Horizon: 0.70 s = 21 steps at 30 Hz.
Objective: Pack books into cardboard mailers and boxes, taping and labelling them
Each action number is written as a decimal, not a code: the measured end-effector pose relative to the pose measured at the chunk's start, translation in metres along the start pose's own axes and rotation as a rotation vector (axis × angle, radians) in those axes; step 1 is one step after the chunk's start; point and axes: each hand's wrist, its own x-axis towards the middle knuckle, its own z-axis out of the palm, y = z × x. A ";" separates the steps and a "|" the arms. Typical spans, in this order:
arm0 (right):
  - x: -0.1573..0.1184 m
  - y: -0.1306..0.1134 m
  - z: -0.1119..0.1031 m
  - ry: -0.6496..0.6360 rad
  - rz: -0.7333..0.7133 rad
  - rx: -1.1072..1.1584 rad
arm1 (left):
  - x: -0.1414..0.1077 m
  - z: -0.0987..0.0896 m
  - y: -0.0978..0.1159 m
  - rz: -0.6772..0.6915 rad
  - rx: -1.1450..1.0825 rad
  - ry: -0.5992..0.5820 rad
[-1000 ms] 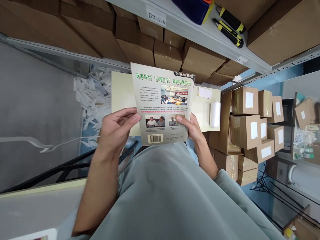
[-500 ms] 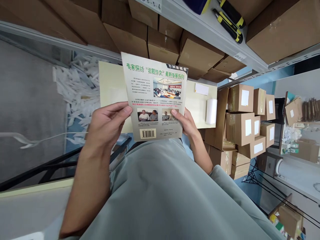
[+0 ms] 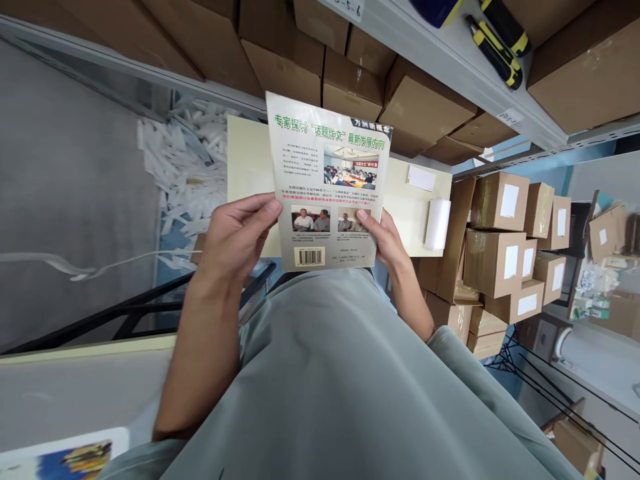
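A thin paperback book (image 3: 333,220) is held up in front of my body, its grey back cover facing me. Green Chinese lettering runs along its top, with photos beneath and a barcode at the lower left. My left hand (image 3: 240,233) pinches its left edge, thumb on the cover. On the right edge, my right hand (image 3: 387,237) grips it with the thumb lying over a small photo; the fingers behind the book are hidden. Behind the book is a pale yellow table (image 3: 245,157), partly covered by it. A white roll (image 3: 437,225) and a white label (image 3: 421,177) lie on the table's right part.
A metal shelf (image 3: 480,80) with brown boxes (image 3: 353,87) and yellow-black cutters (image 3: 495,53) spans the top. Stacked cartons (image 3: 493,263) stand at the right. White paper scraps (image 3: 185,160) are heaped at the left. A colourful printed item (image 3: 75,460) shows at the lower left.
The whole view has shifted, so the book, hands and table appear further right. Both hands keep their hold on the book. A colourful printed item has come into view at the lower left.
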 end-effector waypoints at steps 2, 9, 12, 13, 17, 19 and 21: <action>0.003 0.000 0.002 -0.005 0.006 -0.007 | 0.002 -0.002 0.000 -0.001 -0.004 0.001; 0.011 -0.001 0.009 -0.012 0.021 -0.048 | 0.005 -0.008 0.005 -0.013 -0.029 -0.015; 0.019 0.007 0.009 -0.024 0.034 -0.072 | 0.011 -0.018 -0.004 -0.039 -0.027 -0.001; 0.023 0.013 0.007 -0.027 0.029 -0.082 | 0.014 -0.023 -0.010 -0.044 -0.015 0.018; 0.055 0.063 -0.007 0.024 -0.024 -0.205 | 0.039 -0.038 -0.062 -0.047 0.097 0.091; 0.074 0.096 -0.011 0.097 0.058 -0.358 | 0.053 -0.044 -0.097 -0.057 0.245 0.110; 0.088 0.126 -0.010 0.137 0.215 -0.582 | 0.066 -0.049 -0.128 -0.129 0.447 0.165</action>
